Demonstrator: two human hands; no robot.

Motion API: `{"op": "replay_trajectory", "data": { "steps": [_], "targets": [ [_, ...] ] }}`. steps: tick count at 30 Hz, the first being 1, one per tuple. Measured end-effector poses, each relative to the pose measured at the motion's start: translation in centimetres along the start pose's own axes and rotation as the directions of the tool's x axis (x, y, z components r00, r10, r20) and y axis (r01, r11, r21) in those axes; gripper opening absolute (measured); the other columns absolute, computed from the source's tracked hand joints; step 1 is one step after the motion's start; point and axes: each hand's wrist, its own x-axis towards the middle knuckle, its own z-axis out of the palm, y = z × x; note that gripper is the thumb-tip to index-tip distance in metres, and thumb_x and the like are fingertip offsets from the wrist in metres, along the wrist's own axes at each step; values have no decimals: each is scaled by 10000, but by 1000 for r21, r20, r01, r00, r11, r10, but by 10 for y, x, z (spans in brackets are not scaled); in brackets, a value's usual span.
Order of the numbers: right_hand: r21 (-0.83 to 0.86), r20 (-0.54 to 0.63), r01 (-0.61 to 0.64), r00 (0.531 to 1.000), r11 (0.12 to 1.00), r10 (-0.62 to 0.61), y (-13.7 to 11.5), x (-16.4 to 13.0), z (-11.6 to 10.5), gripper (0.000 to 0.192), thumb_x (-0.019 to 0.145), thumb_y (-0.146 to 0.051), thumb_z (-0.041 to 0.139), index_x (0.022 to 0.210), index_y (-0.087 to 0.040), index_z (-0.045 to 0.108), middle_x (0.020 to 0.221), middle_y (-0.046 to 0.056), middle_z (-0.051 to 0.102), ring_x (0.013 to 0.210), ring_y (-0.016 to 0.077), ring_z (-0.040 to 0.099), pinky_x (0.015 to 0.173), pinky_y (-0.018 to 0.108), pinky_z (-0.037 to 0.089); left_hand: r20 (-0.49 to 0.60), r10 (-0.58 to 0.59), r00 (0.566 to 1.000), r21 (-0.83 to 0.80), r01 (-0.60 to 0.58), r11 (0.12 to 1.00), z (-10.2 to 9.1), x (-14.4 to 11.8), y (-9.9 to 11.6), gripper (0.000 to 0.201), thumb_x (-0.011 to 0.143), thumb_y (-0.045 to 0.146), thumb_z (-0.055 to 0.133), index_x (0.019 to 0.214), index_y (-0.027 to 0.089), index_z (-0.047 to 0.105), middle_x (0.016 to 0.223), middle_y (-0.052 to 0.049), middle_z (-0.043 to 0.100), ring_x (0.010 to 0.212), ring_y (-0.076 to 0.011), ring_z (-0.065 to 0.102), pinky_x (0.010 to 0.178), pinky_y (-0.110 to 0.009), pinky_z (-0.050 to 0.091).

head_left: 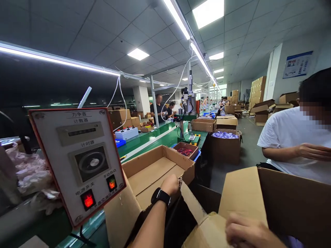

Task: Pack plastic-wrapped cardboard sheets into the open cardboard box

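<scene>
My left hand (170, 186), with a black watch (160, 197) on its wrist, is closed at the near corner of an open cardboard box (147, 168). Its fingers grip the upper end of a torn cardboard flap (192, 203) that slopes down to the right. Low on the right, my right hand (244, 230) has its fingers curled in, slightly blurred, beside the flap of a lower carton (210, 230). What the right fingers hold, if anything, is hidden.
A control box (82, 162) with two lit red switches stands close on the left. Ahead, a press (190, 103) stands by the green conveyor (155, 137), near a tray of small red parts (184, 151). A person in a white shirt (287, 137) sits behind an open carton (297, 196).
</scene>
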Motion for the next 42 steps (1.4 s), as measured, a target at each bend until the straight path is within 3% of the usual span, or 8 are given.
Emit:
{"op": "replay_trajectory", "data": {
  "steps": [8,12,16,20,24,29,37,42],
  "targets": [
    [255,-50,-412,898,875,437,66,85,99,263,751,-20,448,843,-200,617,840,12,659,832,159,592,786,266,424,42,59,997,12,-60,998,-4,8,-6,321,910,449,526,919,146,631,891,-15,669,828,-149,640,797,-366,539],
    [364,-54,-472,850,803,524,93,124,116,293,866,-68,476,1131,-156,563,716,-34,631,730,145,617,773,309,471,52,104,993,-14,-103,995,-3,11,-12,347,917,463,508,877,140,628,822,5,652,770,-141,633,739,-336,541],
    [448,101,-527,832,722,545,112,146,124,227,964,-353,522,976,-147,616,728,-36,622,617,104,604,639,280,524,61,142,988,-59,-138,989,-1,20,-17,337,909,454,525,851,138,623,799,15,640,751,-137,624,723,-325,536],
    [488,197,-592,790,641,580,127,157,130,208,907,-341,625,911,-133,627,804,-20,638,649,97,609,596,250,531,82,183,980,-131,-171,977,-2,23,-20,348,905,462,528,819,137,616,761,28,621,713,-130,610,693,-308,527],
    [576,104,-585,746,572,658,122,161,146,199,908,-319,622,990,-137,621,948,12,644,786,133,632,670,284,551,83,203,976,-196,-184,963,-6,21,-22,397,916,498,486,796,140,608,726,32,600,691,-126,598,672,-299,514],
    [677,73,-524,747,517,661,106,158,158,258,960,-374,536,1058,-143,598,903,11,643,687,99,620,592,245,536,104,213,971,-202,-189,961,-10,22,-19,428,923,519,456,782,145,608,727,26,615,704,-129,607,706,-314,514],
    [479,-120,-533,747,698,653,91,162,140,228,931,-369,572,884,-154,633,882,7,661,834,150,632,799,351,512,31,97,995,-7,-97,995,-10,22,-13,355,915,474,501,843,146,617,798,12,633,761,-139,614,744,-334,519],
    [377,-150,-539,767,753,624,59,127,170,133,889,-182,525,827,-208,640,822,38,709,801,187,656,703,273,409,-106,0,994,93,10,996,-11,15,-9,335,930,459,479,898,155,618,861,-15,655,825,-147,626,820,-374,513]
  ]
}}
